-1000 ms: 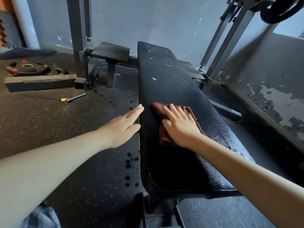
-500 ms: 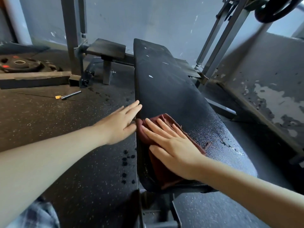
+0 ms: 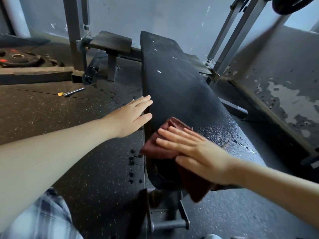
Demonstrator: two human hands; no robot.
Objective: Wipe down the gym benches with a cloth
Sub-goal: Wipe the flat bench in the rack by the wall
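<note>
- Bench (image 3: 181, 87) runs long and black straight away from the person, and the dark red cloth (image 3: 176, 124) sits on its near end, close to the left edge. One corner hangs off the front.
- Right hand (image 3: 195, 152) lies flat on the cloth with straight fingers pressing down, not gripping it. My guess is a flat palm spreads the pressure, so the rag wipes a wider strip.
- Left hand (image 3: 131, 116) is also flat and holds nothing. Its fingertips are right at the bench's left edge, and it looks like it's bracing there, though I can't tell how hard it pushes.
- The near right part of the pad has a shiny wet streak (image 3: 241, 144), while the far half looks dusty with white flecks, so I'd say most of the length isn't wiped yet.
- Dark drips (image 3: 133, 157) dot the floor (image 3: 77, 169) just left of the bench.
- Also on the floor to the left are a small metal pin (image 3: 71, 92) with a yellow end and some weight plates (image 3: 19, 57), well apart from the hands.
- Grey rack posts (image 3: 74, 31) stand at the far end on both sides, and a little side platform (image 3: 110, 41) is up there too. Those could crowd the wiping near the head end, but nothing blocks the pad itself.
</note>
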